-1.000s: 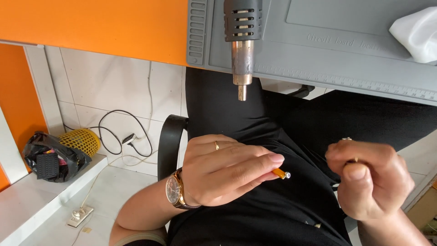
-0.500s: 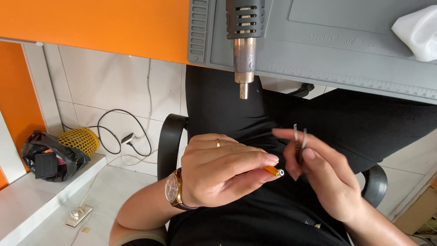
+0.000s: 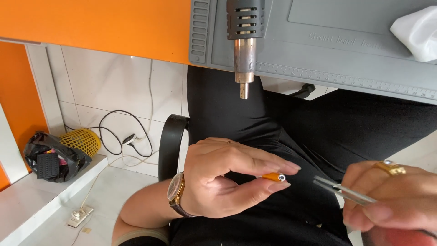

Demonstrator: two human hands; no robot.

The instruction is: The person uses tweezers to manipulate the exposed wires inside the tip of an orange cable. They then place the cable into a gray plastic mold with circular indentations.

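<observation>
Big grey mat (image 3: 346, 50) fills the upper right of the frame, raised lettering across it and a ruler strip along its lower edge, orange desk (image 3: 91, 23) at upper left. A heat gun (image 3: 245, 41) hangs over the mat's edge at top centre, nozzle pointing down. Lower centre, my left hand (image 3: 227, 182) is pinched shut on a small orange tube (image 3: 273, 176), its long axis level, silvery tip aimed right. My right hand (image 3: 391, 200), lower right, is closed on thin tweezers (image 3: 341, 190), tips pointing left, just beside the tube's tip, not touching. White cloth (image 3: 416, 34) at upper right.
</observation>
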